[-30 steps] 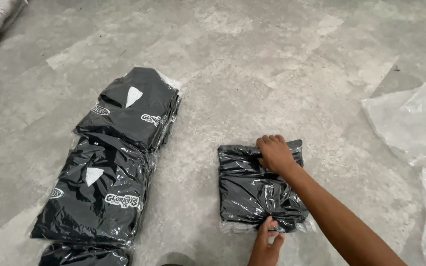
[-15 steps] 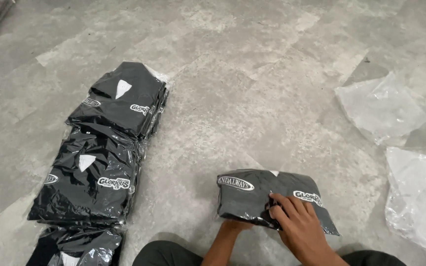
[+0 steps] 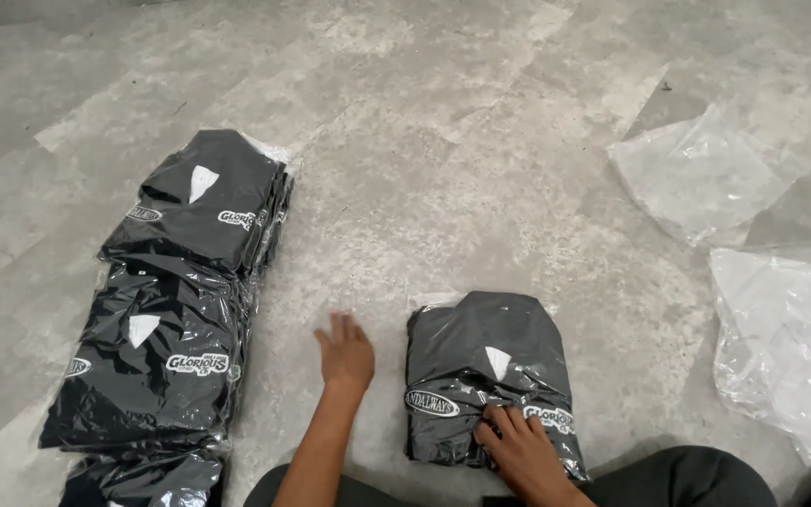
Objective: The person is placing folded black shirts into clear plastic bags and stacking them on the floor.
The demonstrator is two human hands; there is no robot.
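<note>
Far left: row of bagged black shirts lay overlapping on the grey concrete floor. Left hand hovered flat over bare floor, fingers spread, gripping nothing, just left of the single bagged black shirt. That shirt lay flat on the floor near the person's knees. Right hand pressed on its near edge, fingers bent, touching the plastic; grip not discernible. Right: empty clear plastic bags.
</note>
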